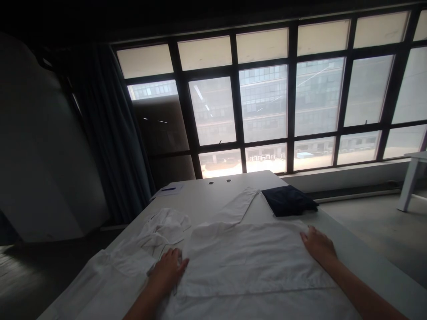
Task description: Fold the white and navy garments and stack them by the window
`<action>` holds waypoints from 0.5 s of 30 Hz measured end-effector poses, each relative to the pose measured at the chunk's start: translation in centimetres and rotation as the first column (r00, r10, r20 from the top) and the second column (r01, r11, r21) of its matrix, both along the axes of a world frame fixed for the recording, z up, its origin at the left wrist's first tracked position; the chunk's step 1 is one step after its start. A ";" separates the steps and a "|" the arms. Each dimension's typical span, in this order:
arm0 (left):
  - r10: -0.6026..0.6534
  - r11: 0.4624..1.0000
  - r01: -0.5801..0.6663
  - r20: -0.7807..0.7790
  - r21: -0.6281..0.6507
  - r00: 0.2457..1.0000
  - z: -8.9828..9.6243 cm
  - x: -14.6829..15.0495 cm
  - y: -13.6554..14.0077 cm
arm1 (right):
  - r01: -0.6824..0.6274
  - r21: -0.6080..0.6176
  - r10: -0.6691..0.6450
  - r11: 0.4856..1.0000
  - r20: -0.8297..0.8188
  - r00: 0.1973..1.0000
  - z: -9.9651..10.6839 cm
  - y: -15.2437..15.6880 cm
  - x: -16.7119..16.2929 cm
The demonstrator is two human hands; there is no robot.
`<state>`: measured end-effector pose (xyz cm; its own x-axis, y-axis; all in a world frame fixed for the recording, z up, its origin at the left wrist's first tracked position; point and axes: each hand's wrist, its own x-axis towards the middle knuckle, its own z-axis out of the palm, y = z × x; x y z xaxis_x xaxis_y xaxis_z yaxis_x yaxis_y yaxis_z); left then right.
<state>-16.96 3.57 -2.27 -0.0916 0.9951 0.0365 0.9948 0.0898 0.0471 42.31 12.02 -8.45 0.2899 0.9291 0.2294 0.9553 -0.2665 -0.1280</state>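
A white long-sleeved shirt [253,258] lies spread on the table before me, with one sleeve [238,206] stretched toward the far end. A straight fold or hem runs across its near part. At its left edge rests my left hand [169,266], thumb apart from the fingers, touching the cloth. My right hand [318,243] lies on the shirt's far right corner, its fingers slightly bent and apart. The undersides of both hands are hidden.
Rumpled white cloth [163,229] covers the table's left side. A folded dark navy garment [288,200] lies beyond the shirt on the right. A pen [168,189] on paper is at the far left of the white table [213,195]. Windows and a dark curtain [110,133] stand behind.
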 end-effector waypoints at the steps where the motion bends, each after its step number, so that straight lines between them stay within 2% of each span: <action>1: 0.020 0.999 -0.017 0.065 -0.042 0.998 0.1 -0.8 -0.2 | -0.027 -0.018 0.027 0.999 -0.017 0.999 0.1 0.0 0.1; 3: 0.022 0.994 -0.001 0.200 -0.107 0.980 0.3 -2.2 -0.3 | -0.064 0.003 0.064 0.998 -0.045 0.997 0.4 0.0 0.1; 6: -0.035 0.993 0.070 0.325 -0.095 0.945 0.2 -3.8 0.1 | -0.081 0.112 0.093 0.990 -0.105 0.990 1.1 0.0 -0.3; 8: -0.052 0.995 0.081 0.402 -0.054 0.914 0.2 -4.4 0.5 | -0.109 0.160 0.132 0.981 -0.142 0.981 1.8 -0.1 -0.5; 11: -0.060 0.998 0.042 0.514 0.047 0.856 1.1 -4.6 1.2 | -0.139 0.249 0.170 0.959 -0.111 0.979 3.3 0.5 -0.6; 15: -0.056 0.984 -0.051 0.564 0.172 0.824 3.0 -3.8 3.0 | -0.081 0.390 0.110 0.917 -0.053 0.993 6.1 3.0 -0.8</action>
